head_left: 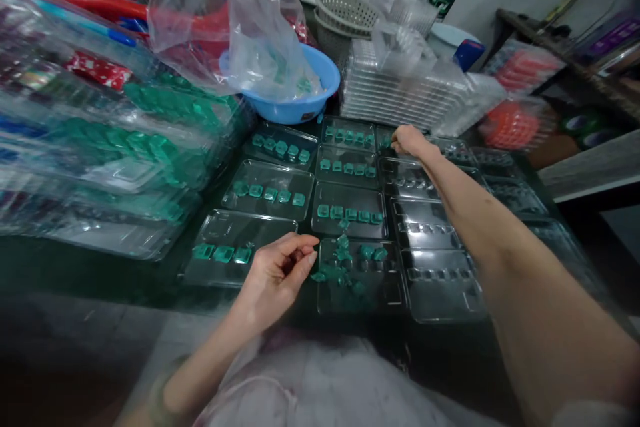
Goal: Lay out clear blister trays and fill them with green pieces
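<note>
Clear plastic blister trays (270,190) lie in rows on a dark table, many holding small green square pieces (350,215) in their pockets. A loose heap of green pieces (340,267) sits on the near middle tray. My left hand (277,273) hovers beside that heap, fingers curled in a pinch; whether it holds a piece is hidden. My right hand (407,140) reaches far across to a back tray, fingers closed over a green piece (386,143) at its edge.
A blue bowl (295,90) with a clear bag of green pieces stands behind the trays. Stacked filled trays (100,147) pile up on the left. A stack of empty trays (400,90), baskets and a bottle crowd the back right.
</note>
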The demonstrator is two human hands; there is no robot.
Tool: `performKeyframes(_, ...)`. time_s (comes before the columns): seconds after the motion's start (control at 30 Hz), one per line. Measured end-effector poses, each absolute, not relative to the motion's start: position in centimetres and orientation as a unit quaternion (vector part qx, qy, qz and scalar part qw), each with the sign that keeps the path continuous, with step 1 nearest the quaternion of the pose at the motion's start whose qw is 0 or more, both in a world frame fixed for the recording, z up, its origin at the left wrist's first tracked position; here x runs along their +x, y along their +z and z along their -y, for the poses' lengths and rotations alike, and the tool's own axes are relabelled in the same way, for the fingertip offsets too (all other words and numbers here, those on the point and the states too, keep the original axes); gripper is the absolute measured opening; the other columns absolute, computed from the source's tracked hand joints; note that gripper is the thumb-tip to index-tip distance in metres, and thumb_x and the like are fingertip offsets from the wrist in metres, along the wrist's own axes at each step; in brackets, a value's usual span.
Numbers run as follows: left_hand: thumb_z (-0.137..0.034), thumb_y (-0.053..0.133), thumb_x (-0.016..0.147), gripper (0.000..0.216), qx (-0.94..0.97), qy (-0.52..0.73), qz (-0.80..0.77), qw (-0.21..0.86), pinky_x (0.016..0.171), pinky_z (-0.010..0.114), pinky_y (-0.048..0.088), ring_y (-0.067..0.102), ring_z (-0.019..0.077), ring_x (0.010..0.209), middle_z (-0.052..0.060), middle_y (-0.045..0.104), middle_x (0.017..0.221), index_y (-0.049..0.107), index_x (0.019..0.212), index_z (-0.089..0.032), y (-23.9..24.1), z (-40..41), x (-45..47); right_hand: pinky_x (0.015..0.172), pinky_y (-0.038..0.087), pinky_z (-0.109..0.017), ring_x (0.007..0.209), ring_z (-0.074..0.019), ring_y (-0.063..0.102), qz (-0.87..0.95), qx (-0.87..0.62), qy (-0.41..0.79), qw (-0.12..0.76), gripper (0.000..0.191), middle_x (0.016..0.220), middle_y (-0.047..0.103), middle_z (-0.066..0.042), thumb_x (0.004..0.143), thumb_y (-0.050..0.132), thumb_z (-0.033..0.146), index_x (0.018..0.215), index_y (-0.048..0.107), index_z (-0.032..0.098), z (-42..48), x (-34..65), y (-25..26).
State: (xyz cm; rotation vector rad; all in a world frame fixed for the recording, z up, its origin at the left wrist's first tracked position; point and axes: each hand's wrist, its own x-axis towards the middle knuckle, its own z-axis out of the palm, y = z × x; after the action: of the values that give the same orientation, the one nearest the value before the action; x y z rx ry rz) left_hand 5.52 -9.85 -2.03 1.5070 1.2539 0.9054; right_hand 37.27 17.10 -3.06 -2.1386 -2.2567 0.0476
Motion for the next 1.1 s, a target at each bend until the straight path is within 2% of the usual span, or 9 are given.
performKeyframes(0.1,-0.019,0.053,0.081,0.019,0.704,0.317,-0.483,0.413,0.059,0.022,0.042,0.053,0.0106,0.064,0.003,0.058,0.086,0.06,0.098,-0.018,-2.2,10.2,5.6,0.068,0.042,-0.03,0.077,-0.0211,0.059,0.712,-0.702,-0.008,0.024,0.026,0.084,0.065,-0.015,0.072,0.058,0.021,0.09,0.064,0.004,-15.8,37.0,-2.6)
performKeyframes(0.2,-0.017,0.05,0.082,0.019,0.753,0.285,-0.464,0.37,0.064,0.024,0.044,0.057,0.0126,0.071,0.004,0.06,0.092,0.06,0.098,-0.018,-2.1,10.2,5.9,0.073,0.043,-0.035,0.086,-0.0239,0.057,0.725,-0.681,-0.041,0.096,0.036,0.093,0.063,-0.012,0.078,0.052,0.024,0.111,0.056,0.011,-12.2,35.9,-1.7)
performKeyframes(0.3,-0.017,0.045,0.085,0.019,0.776,0.287,-0.461,0.32,0.072,0.026,0.045,0.059,0.0155,0.08,0.005,0.062,0.093,0.06,0.097,-0.018,-1.6,9.8,6.5,0.074,0.042,-0.031,0.083,-0.0201,0.057,0.792,-0.571,-0.004,0.216,0.026,0.091,0.064,-0.008,0.081,0.049,0.024,0.102,0.062,0.016,-6.6,33.7,-0.9)
performKeyframes(0.37,-0.019,0.046,0.085,0.02,0.797,0.266,-0.463,0.284,0.072,0.028,0.046,0.059,0.0172,0.081,0.005,0.063,0.093,0.06,0.099,-0.019,-1.2,9.5,7.0,0.072,0.041,-0.029,0.081,-0.0178,0.057,0.824,-0.509,0.044,0.247,0.021,0.089,0.064,-0.006,0.081,0.05,0.023,0.096,0.063,0.017,-2.4,32.0,-0.6)
performKeyframes(0.43,-0.021,0.049,0.083,0.022,0.818,0.229,-0.461,0.256,0.073,0.029,0.046,0.06,0.0189,0.082,0.006,0.063,0.093,0.059,0.102,-0.019,-1.1,9.4,7.5,0.069,0.04,-0.026,0.079,-0.0151,0.056,0.855,-0.454,0.091,0.234,0.018,0.09,0.062,-0.004,0.082,0.051,0.021,0.095,0.063,0.019,1.3,30.3,-0.3)
performKeyframes(0.57,-0.024,0.054,0.08,0.021,0.843,0.165,-0.458,0.232,0.076,0.031,0.046,0.061,0.0212,0.085,0.007,0.063,0.092,0.061,0.099,-0.018,-1.6,9.8,7.8,0.062,0.035,-0.023,0.078,-0.0132,0.055,0.906,-0.392,0.125,0.102,0.027,0.094,0.058,-0.003,0.082,0.051,0.018,0.108,0.057,0.023,5.4,27.8,-0.2)
performKeyframes(0.7,-0.024,0.053,0.081,0.019,0.839,0.153,-0.47,0.228,0.076,0.03,0.047,0.061,0.021,0.085,0.007,0.063,0.092,0.061,0.096,-0.017,-2.3,10.2,7.5,0.054,0.028,-0.024,0.073,-0.0139,0.053,0.917,-0.391,0.073,0.01,0.018,0.087,0.056,-0.003,0.084,0.045,0.015,0.095,0.058,0.021,6.0,26.8,-0.8)
performKeyframes(0.93,-0.023,0.052,0.081,0.019,0.833,0.165,-0.475,0.229,0.071,0.03,0.047,0.061,0.02,0.081,0.006,0.062,0.091,0.06,0.098,-0.018,-2.7,10.3,7.3,0.056,0.029,-0.025,0.077,-0.0149,0.053,0.896,-0.439,0.06,0.023,0.012,0.09,0.054,-0.005,0.083,0.044,0.014,0.089,0.053,0.017,6.4,27.2,-1.8)
performKeyframes(1.1,-0.024,0.052,0.081,0.022,0.817,0.198,-0.486,0.239,0.07,0.03,0.046,0.058,0.0193,0.079,0.007,0.06,0.096,0.059,0.1,-0.017,-2.8,10.3,7.5,0.058,0.032,-0.024,0.071,-0.0126,0.05,0.852,-0.496,0.11,0.126,0.009,0.087,0.053,-0.002,0.079,0.047,0.014,0.085,0.051,0.018,7.1,27.9,-1.7)
